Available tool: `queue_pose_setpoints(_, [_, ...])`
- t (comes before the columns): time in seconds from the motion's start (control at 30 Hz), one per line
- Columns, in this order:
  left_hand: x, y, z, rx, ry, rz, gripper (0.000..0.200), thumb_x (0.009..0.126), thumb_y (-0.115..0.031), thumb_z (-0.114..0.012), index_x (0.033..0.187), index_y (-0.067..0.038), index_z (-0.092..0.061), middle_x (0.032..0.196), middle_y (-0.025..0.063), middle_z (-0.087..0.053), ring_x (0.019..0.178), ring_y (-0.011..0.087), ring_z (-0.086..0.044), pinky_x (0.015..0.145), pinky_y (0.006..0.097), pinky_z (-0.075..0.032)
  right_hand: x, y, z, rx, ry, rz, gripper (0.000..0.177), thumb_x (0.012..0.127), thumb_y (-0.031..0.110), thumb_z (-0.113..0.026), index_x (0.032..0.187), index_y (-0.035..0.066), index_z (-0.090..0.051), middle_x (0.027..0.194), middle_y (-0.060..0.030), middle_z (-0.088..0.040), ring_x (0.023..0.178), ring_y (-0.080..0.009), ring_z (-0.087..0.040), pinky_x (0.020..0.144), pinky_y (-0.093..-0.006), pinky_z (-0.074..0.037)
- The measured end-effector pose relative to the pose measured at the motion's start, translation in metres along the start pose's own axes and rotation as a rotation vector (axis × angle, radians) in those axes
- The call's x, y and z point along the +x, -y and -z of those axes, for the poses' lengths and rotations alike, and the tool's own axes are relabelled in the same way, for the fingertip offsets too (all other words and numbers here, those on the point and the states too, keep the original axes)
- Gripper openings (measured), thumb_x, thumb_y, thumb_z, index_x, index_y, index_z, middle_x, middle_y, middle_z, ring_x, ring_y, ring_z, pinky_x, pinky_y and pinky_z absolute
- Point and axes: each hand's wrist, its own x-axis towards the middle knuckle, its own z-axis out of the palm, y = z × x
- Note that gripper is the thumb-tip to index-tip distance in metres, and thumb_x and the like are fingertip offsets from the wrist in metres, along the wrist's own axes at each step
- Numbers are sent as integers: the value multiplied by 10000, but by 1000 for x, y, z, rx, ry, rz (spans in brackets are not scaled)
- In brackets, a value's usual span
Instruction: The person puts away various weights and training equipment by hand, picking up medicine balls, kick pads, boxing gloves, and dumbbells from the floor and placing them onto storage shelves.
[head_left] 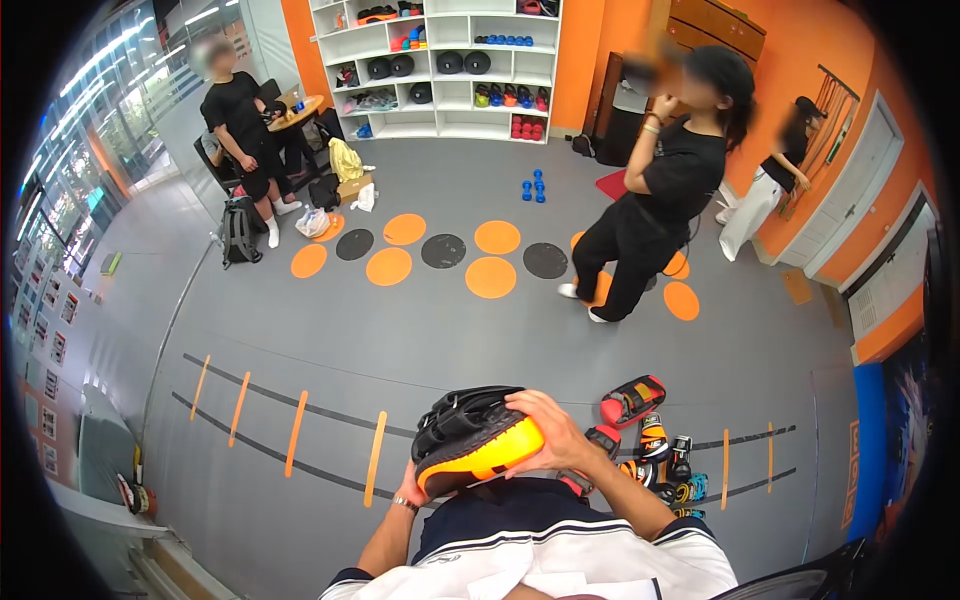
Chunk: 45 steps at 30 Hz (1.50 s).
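A black and orange kick pad [480, 460] with black straps on its upper side is held in front of my waist. My left hand [410, 486] grips its left end from below, the fingers mostly hidden behind it. At the other end, my right hand [552, 428] is wrapped over the top edge, with the thumb and fingers around the pad. To the right on the floor lies a red and black pad [632, 401], close to a pile of boxing gloves [655, 440] in orange, white and black.
Black lines and orange bars form a ladder marking [297, 432] on the grey floor. Farther off are orange and black floor discs [490, 277], blue dumbbells [535, 186] and a white shelf [440, 92] of gym gear. A person [660, 190] stands ahead right; others are farther back.
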Motion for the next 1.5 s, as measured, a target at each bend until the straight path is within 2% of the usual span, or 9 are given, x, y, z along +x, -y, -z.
queue_pose_setpoints(0.13, [-6, 2, -11, -133, 85, -148, 739, 931, -676, -294, 1414, -139, -449, 1439, 164, -471, 1297, 454, -435, 1029, 699, -323, -10, -6, -2, -17, -133, -118, 916, 478, 462, -942, 1210, 68, -556, 1176, -110, -612, 1172, -328, -546, 1016, -418, -437])
queue_pose_setpoints(0.2, [-5, 1, -9, 0, 73, -237, 762, 931, -702, -275, 1413, -138, -451, 1437, 168, -472, 1298, 447, -436, 1026, 692, -326, -15, -11, -7, 24, -154, -238, 912, 469, 442, -949, 1197, 57, -558, 1203, -125, -595, 1180, -332, -538, 1017, -418, -433])
queue_pose_setpoints(0.37, [-12, 7, -21, 42, 34, -128, 789, 918, -742, -247, 1416, -166, -455, 1426, 120, -499, 1306, 389, -447, 1043, 636, -344, -11, -6, 0, 37, -48, -505, 986, 484, 438, -942, 1268, 37, -497, 1288, -149, -534, 1219, -348, -502, 1035, -439, -414])
queue_pose_setpoints(0.47, [-3, 8, -18, 93, -28, -71, 794, 910, -756, -248, 1412, -179, -463, 1406, 102, -522, 1306, 363, -456, 1041, 618, -355, -15, -12, 7, -38, 29, -404, 1019, 490, 429, -940, 1296, 30, -463, 1323, -164, -497, 1230, -366, -485, 1040, -453, -405])
queue_pose_setpoints(0.57, [-1, 4, -38, 191, -90, -8, 796, 907, -761, -250, 1411, -184, -466, 1390, 100, -537, 1278, 362, -486, 1022, 617, -375, -31, -31, 11, -31, -15, -400, 999, 485, 411, -942, 1287, 38, -478, 1287, -162, -524, 1210, -382, -494, 1027, -452, -415])
queue_pose_setpoints(0.87, [67, -26, -121, 398, -159, -1, 799, 909, -763, -238, 1401, -180, -475, 1376, 116, -541, 1229, 379, -528, 1008, 632, -385, -43, -88, 82, 101, -92, -679, 972, 476, 323, -956, 1288, 66, -488, 1246, -150, -552, 1207, -335, -511, 1018, -419, -422])
queue_pose_setpoints(1.1, [105, -40, -177, 425, -227, -137, 767, 930, -731, -242, 1355, -156, -521, 1309, 120, -593, 1179, 335, -574, 948, 569, -465, -15, -157, 131, 210, -63, -511, 1083, 521, 300, -948, 1401, 44, -370, 1391, -169, -409, 1320, -327, -403, 1115, -407, -327])
queue_pose_setpoints(1.27, [141, -68, -183, 354, -230, -276, 709, 962, -672, -264, 1330, -131, -536, 1260, 122, -624, 1111, 334, -616, 890, 538, -517, 42, -212, 149, 337, 2, -367, 1053, 554, 310, -936, 1410, 52, -379, 1405, -160, -384, 1334, -315, -378, 1120, -409, -308])
queue_pose_setpoints(1.5, [206, -200, -200, 321, -268, -256, 707, 951, -680, -290, 1353, -135, -496, 1285, 117, -600, 1132, 311, -602, 913, 545, -494, 186, -291, 131, 212, 35, -376, 1068, 488, 266, -969, 1383, 63, -422, 1358, -142, -455, 1270, -289, -460, 1074, -386, -375])
